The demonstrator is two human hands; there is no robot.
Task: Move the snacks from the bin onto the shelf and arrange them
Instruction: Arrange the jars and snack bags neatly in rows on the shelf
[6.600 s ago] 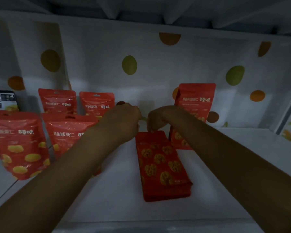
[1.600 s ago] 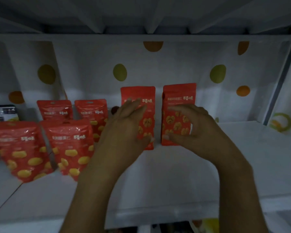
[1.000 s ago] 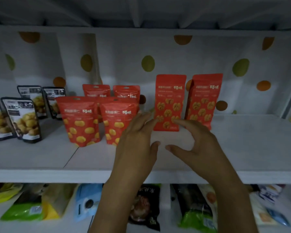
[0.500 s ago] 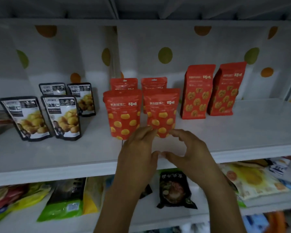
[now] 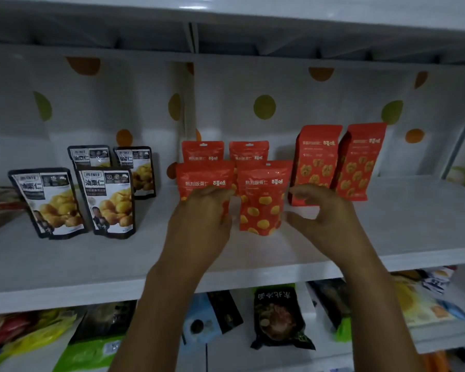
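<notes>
White shelf backed by polka-dot paper, stocked in three groups: black chestnut pouches at left, red chestnut pouches in the middle, two tall red walnut bags at right, all upright. Bin out of view. Left hand and right hand both empty, fingers loosely curled, hovering just before the front red pair; contact with the left pouch impossible to tell. To finish the arranging well: nudge from the base rather than the top, square the fronts to the shelf edge, keep gaps even, avoid toppling the back row. Readable on red packs: "百草味" and "熟制板栗仁"; on black: "油栗仁".
</notes>
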